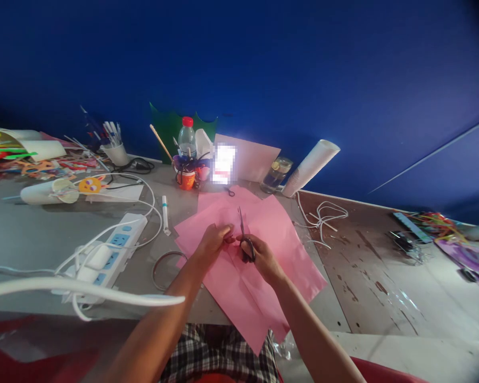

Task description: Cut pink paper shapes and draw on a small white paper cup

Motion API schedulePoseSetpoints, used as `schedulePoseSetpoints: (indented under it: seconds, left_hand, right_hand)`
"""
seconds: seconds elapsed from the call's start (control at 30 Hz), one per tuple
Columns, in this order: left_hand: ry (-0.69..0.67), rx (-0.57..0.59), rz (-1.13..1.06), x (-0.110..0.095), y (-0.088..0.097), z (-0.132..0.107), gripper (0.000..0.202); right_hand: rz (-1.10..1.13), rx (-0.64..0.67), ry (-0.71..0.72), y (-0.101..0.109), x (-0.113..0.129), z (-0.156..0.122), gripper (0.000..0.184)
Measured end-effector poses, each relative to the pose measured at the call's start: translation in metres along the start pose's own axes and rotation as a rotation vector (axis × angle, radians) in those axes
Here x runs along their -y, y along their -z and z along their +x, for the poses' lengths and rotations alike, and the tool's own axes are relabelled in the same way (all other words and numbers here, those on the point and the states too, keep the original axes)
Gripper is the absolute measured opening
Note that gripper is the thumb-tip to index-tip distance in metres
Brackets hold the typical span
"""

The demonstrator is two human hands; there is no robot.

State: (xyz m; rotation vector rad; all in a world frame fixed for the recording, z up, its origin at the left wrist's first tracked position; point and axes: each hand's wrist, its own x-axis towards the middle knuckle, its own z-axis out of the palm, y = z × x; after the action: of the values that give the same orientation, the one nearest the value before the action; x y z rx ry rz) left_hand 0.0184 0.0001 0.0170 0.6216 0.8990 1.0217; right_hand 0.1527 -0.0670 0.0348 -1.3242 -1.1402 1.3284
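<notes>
Several sheets of pink paper [275,229] lie overlapping on the table in front of me, one corner hanging past the near edge. My right hand [260,256] is closed around the dark handles of a pair of scissors [241,223], whose blades point up and away from me. Just to the left, my left hand [215,238] is closed, thumb against fingers, on a bit of pink paper close to the scissors. Its exact outline is hard to make out. Both hands are over the sheets.
Left of the paper are a white power strip [122,239] with looped cables, a marker [165,213] and a tape ring [159,268]. Behind stand a red-capped bottle [187,137], a bright phone screen [223,164], a glass jar [277,174] and a leaning stack of paper cups [311,167].
</notes>
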Motion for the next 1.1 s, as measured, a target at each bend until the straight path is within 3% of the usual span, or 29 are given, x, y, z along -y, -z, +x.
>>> schedulePoseSetpoints:
  seconds: [0.43,1.1]
  left_hand:
    - [0.026,0.007,0.050,-0.003,-0.001,-0.003,0.027]
    - [-0.010,-0.032,0.098,-0.002,0.001,-0.001,0.037]
  right_hand:
    - [-0.068,-0.006,0.013,0.003,-0.007,0.000,0.044]
    - [-0.067,-0.035,-0.021,0.006,-0.011,-0.002,0.044]
